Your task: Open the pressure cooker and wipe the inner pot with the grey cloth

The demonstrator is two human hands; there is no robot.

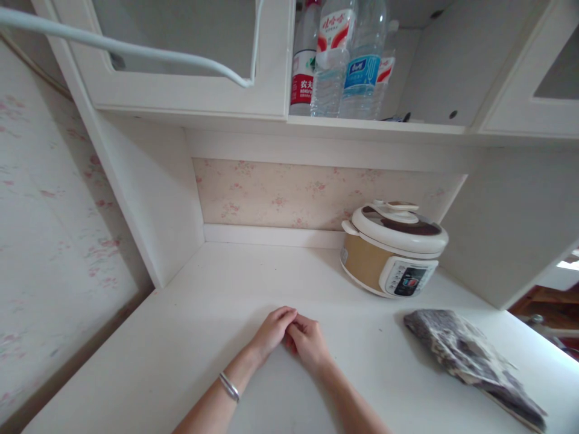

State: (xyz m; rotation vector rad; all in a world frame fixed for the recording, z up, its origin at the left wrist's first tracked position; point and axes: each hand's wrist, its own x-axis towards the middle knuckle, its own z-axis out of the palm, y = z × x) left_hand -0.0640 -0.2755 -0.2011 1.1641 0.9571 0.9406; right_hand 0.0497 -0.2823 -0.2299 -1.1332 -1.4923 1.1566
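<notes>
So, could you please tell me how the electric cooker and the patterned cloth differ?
The electric cooker is rounded and upright; the patterned cloth is crumpled and flat. The cooker is white and gold, the cloth grey and cream. Both rest on the white counter.

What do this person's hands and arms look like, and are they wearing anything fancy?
Both hands are bare, with no gloves. Above the left hand, there's a shiny, silver-coloured bangle around the wrist. The right hand has no bangle. No sleeves show on either forearm.
</notes>
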